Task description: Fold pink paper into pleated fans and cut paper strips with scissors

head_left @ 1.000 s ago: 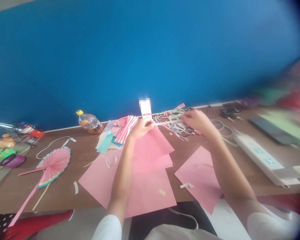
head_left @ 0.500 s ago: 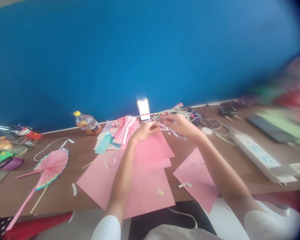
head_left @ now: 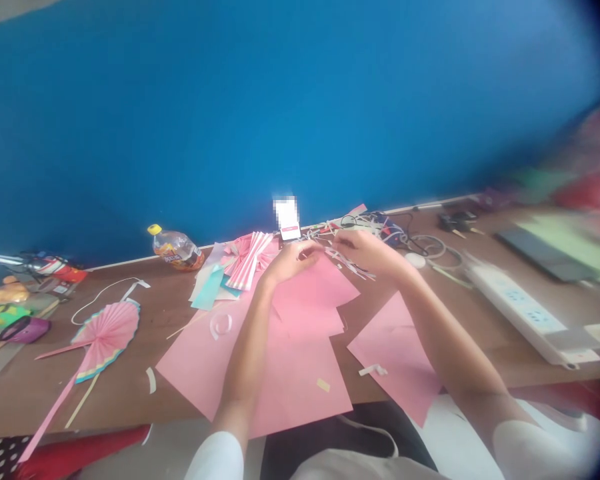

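My left hand [head_left: 295, 260] is over the far part of the pink paper sheets [head_left: 305, 373], its fingers curled together; what they hold, if anything, is too small to tell. Just right of it my right hand [head_left: 357, 247] hovers with bent fingers near the pile of paper strips [head_left: 380, 227], and its fingertips are partly hidden. Left of my hands a striped folded paper [head_left: 250, 260] lies on pink and blue papers. A second pink sheet [head_left: 397, 353] with a small white scrap [head_left: 373, 369] on it is under my right forearm.
On the left are a pink paper fan [head_left: 107, 333], a drink bottle [head_left: 177, 248] and a white cable. A phone [head_left: 289, 220] leans at the blue wall. To the right lie a power strip [head_left: 520, 310], a white cable coil and a dark flat object [head_left: 545, 255].
Both hands have shifted slightly to the right. The upper pink sheet beneath my left hand has turned and moved a little to the right.
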Demonstrator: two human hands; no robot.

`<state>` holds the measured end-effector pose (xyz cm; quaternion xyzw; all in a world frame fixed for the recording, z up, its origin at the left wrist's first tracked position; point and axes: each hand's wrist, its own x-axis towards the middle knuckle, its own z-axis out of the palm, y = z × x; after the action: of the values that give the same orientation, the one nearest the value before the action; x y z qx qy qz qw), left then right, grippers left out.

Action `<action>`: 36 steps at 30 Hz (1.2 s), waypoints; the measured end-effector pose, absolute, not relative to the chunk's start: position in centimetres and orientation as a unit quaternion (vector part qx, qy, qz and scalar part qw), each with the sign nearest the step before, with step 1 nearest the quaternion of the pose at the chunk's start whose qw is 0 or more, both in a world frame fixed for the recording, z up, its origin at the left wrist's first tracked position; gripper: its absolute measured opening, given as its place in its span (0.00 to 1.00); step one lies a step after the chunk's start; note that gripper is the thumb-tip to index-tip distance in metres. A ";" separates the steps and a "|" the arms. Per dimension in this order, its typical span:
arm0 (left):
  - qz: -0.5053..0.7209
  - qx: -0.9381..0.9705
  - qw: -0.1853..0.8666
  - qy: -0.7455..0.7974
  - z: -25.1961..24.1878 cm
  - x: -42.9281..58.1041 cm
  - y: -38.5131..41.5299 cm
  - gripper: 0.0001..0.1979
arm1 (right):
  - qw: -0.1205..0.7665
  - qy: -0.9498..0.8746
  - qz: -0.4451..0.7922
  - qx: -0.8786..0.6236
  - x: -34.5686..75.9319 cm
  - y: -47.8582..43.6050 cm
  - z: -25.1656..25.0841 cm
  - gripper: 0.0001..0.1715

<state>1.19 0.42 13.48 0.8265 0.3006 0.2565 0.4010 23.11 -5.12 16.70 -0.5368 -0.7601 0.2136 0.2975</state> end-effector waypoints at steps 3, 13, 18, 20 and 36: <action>0.315 0.795 0.408 0.320 13.2 1.5 0.5 0.14 | 0.331 -0.733 0.209 -0.556 23.4 -5.7 17.3 0.14; 0.483 0.672 0.442 0.346 12.1 3.3 0.7 0.19 | 0.411 -0.681 0.267 -0.544 21.1 -5.3 16.2 0.12; 0.492 0.669 0.455 0.320 12.2 4.0 0.0 0.17 | 0.458 -0.656 0.270 -0.535 20.4 -4.9 15.7 0.12; 0.509 0.661 0.455 0.312 12.2 4.3 -0.2 0.17 | 0.474 -0.650 0.268 -0.530 20.3 -4.9 15.7 0.12; 0.514 0.654 0.464 0.305 12.1 4.8 -0.5 0.16 | 0.462 -0.659 0.233 -0.546 20.6 -4.7 15.5 0.13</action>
<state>4.76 -0.54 12.12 0.6540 0.3048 0.5140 0.4639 20.55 -4.72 15.45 -0.5463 -0.6588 0.2332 0.4617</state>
